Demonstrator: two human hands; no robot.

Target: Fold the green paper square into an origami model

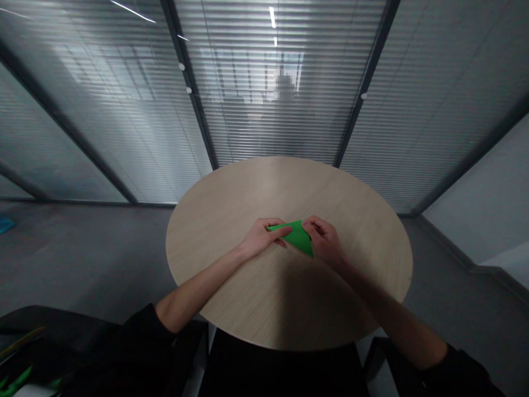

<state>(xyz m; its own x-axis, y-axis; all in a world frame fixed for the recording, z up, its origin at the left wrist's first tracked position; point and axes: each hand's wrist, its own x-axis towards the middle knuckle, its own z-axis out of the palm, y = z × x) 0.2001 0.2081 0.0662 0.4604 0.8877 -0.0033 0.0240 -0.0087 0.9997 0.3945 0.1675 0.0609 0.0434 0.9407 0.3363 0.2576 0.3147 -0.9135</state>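
Over the middle of a round wooden table, a green piece [300,238], flat and paper-like, is held between both hands. My left hand [265,236] pinches its left end, with the thumb lying on top and the fingers beneath. At its upper right edge, my right hand [324,238] grips it between thumb and curled fingers. The piece tapers toward the left and is wider at the right. Part of its right side is hidden behind my right hand.
The round table [231,190] stands against glass panels with blinds [273,127]. Dark chair parts flank the near edge. Green items [19,380] lie at the bottom left, and a blue object [5,224] is on the floor at far left.
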